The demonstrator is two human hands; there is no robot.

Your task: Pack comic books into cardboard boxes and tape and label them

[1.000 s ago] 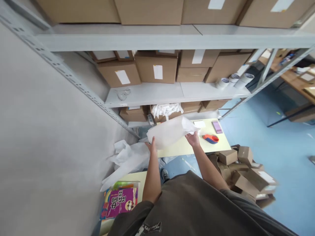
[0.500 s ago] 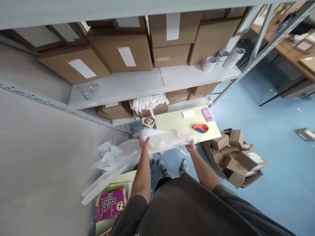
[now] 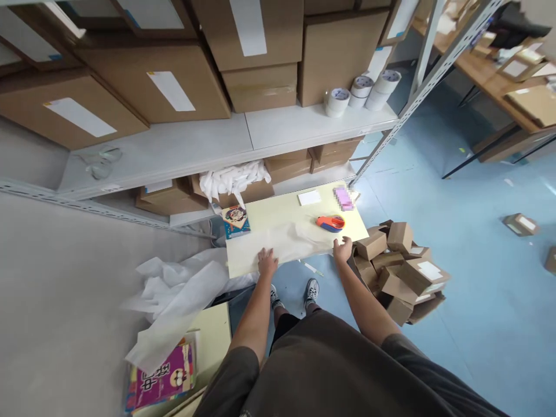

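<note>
Both hands are down flat on a thin white sheet [image 3: 289, 240] that's spread over the near half of the yellow bench [image 3: 278, 211]. Left hand [image 3: 267, 262] presses the sheet's near left corner with the fingers spread and released, not pinching anything. Right hand [image 3: 343, 249] sits at the sheet's right end by the bench edge, fingers loosely curled on it; I can't tell if they're nipping the edge or just resting on it.

The sheet has a few wrinkles in the middle and bunches up a bit toward the right. If you want this kind of flimsy stuff to lie well, my take is to keep the palms flat and sweep outward from the centre rather than tugging at corners, since it looks like it would tear or crease easily. Keeping the near edge lined up with the bench edge seems like the sane reference.

Things to watch around it: a tape dispenser [image 3: 330, 222] sits just beyond the right hand, touching or nearly touching the sheet, so it could snag. A small book [image 3: 235, 220] lies at the bench's far left corner, apart from the sheet. A white card [image 3: 309, 198] sits at the far edge, well out of the way. There's a heap of more white sheets [image 3: 174, 295] on the left, and small cartons [image 3: 399, 266] piled on the floor to the right.
</note>
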